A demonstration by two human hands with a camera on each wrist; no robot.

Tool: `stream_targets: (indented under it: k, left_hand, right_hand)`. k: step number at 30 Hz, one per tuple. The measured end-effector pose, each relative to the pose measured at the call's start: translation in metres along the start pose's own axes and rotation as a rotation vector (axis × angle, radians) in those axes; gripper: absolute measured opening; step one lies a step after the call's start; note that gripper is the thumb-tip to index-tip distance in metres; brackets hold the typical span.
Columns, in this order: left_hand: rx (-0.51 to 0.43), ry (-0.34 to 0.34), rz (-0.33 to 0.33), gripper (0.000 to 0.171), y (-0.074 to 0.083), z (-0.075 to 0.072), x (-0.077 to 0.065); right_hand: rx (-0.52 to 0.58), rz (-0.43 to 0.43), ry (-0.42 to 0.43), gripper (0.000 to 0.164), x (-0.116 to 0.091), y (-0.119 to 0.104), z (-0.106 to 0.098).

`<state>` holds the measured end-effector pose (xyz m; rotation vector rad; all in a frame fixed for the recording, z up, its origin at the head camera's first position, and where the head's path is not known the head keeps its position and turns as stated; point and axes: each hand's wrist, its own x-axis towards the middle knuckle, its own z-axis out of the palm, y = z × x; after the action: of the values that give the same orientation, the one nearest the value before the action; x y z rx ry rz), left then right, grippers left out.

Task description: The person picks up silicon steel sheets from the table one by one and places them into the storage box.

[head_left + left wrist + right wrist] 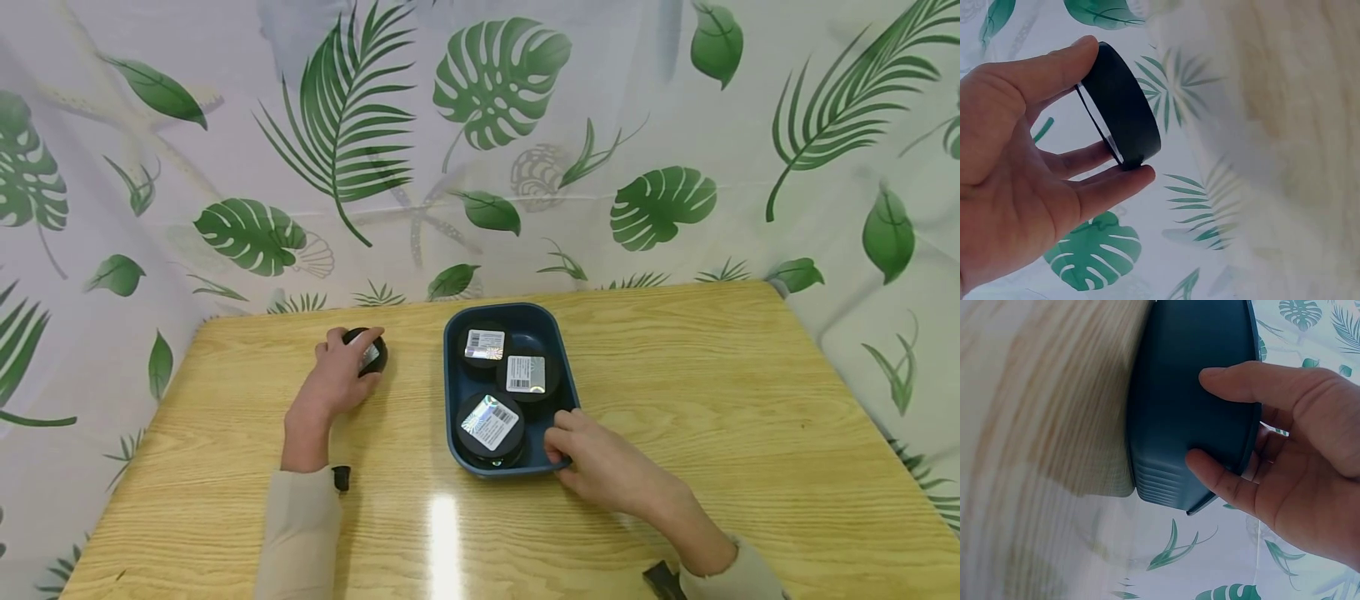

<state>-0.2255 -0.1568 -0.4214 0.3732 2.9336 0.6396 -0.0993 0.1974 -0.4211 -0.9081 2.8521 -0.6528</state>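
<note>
My left hand [337, 379] pinches a short round black container [379, 358] at the left of the table, thumb on one side and fingers on the other. A white label shows on its top, partly covered by the fingers. In the left wrist view its smooth black side [1127, 103] faces the camera. With my right hand [603, 467] I grip the near right corner of a dark blue plastic tray [537, 446], the fingers over its rim and the thumb against the outer wall [1179, 412]. Black round containers with barcode labels lie inside, including one at the near left [491, 425].
A wood-grain table [690, 358] carries the tray near its middle. Behind it and along the sides hangs a white cloth [592, 83] printed with green leaves. A bright light reflection [444, 542] shows on the tabletop in front of the tray.
</note>
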Motion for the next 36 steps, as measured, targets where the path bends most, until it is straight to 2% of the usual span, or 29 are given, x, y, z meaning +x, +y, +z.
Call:
stream_targets:
  k: [6, 13, 22, 26, 32, 36]
  left_hand:
    - [0.015, 0.043, 0.046, 0.063, 0.007, -0.003, -0.001]
    - [0.020, 0.070, 0.069, 0.063, 0.018, -0.008, -0.006]
    - [0.010, 0.114, 0.128, 0.063, 0.043, -0.013, -0.008]
    - [-0.012, 0.113, 0.171, 0.064, 0.057, -0.009, -0.001]
    - [0.031, 0.013, 0.258, 0.065, 0.086, 0.007, 0.022]
    - [0.071, -0.029, 0.309, 0.066, 0.102, 0.015, 0.035]
  right_hand:
    - [-0.001, -0.001, -0.002, 0.034, 0.000, -0.001, 0.000]
    - [-0.001, -0.009, 0.004, 0.034, 0.000, -0.001, -0.001]
    - [-0.006, -0.012, 0.004, 0.033, 0.000, -0.001, -0.002]
    - [-0.004, -0.013, 0.005, 0.032, 0.000, -0.001, -0.003]
    - [-0.016, -0.017, 0.012, 0.033, 0.000, 0.000, -0.003]
    - [-0.020, -0.026, 0.008, 0.032, 0.001, 0.001, -0.001]
